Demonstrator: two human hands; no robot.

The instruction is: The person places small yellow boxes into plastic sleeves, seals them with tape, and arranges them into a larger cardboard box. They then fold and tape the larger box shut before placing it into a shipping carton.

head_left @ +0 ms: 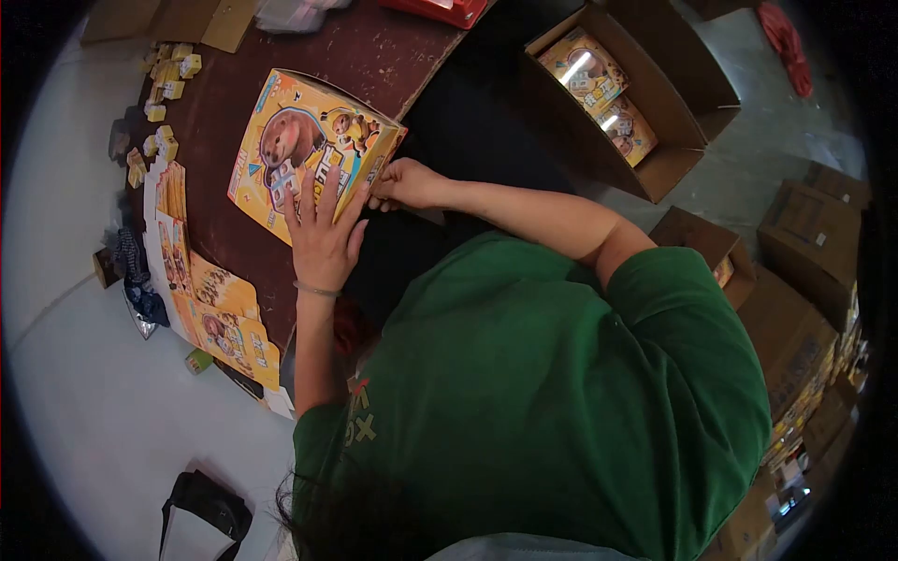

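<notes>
A yellow and orange printed cardboard box with cartoon animal pictures sits on the dark red table. My left hand lies across its near part, fingers spread flat over the printed face. At the box's right side, close to the near corner, is my right hand. Its fingers are curled and pinched together against that side; what is between the fingertips is hidden. Flat printed carton sheets lie in a stack along the table's left edge.
Several small yellow boxes are scattered at the table's far left. On my right stands an open brown carton holding printed boxes. More brown cartons are stacked farther right. A black bag lies lower left.
</notes>
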